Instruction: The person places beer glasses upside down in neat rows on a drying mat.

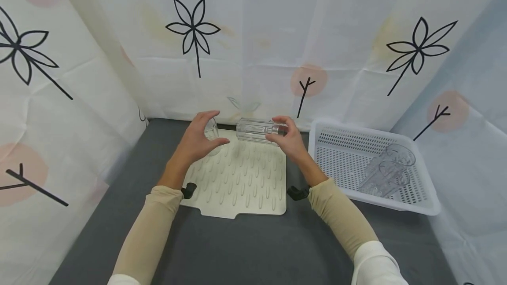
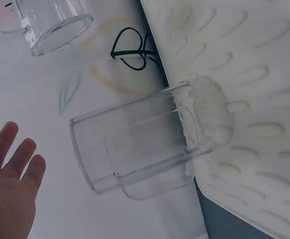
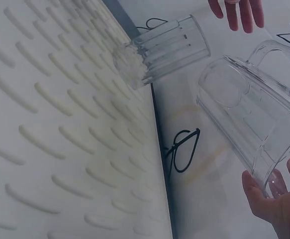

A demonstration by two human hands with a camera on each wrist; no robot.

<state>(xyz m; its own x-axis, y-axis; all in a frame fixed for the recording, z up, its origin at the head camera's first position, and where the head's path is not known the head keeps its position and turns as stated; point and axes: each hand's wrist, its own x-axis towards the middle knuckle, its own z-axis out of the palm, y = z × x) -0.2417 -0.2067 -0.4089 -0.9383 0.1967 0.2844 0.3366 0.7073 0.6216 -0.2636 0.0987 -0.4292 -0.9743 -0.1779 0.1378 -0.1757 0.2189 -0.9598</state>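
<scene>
A clear mug point(image 1: 255, 130) lies on its side in the air over the far edge of a cream ridged mat point(image 1: 237, 179). My right hand point(image 1: 291, 137) grips it near one end, with fingers and thumb around the rim; its handle point(image 3: 279, 47) shows in the right wrist view. Another clear mug point(image 2: 135, 142) stands on the mat's far left part. Beside that one, my left hand point(image 1: 200, 137) is spread with thumb and fingers apart. In the left wrist view a gap separates its straight fingers point(image 2: 5, 144) from the standing mug.
On the right is a white perforated basket point(image 1: 433, 201), with clear mugs point(image 1: 386, 177) lying inside at its right end. The mat lies on a dark grey table point(image 1: 245, 250). Patterned white cloth point(image 1: 253, 47) hangs behind and along both sides.
</scene>
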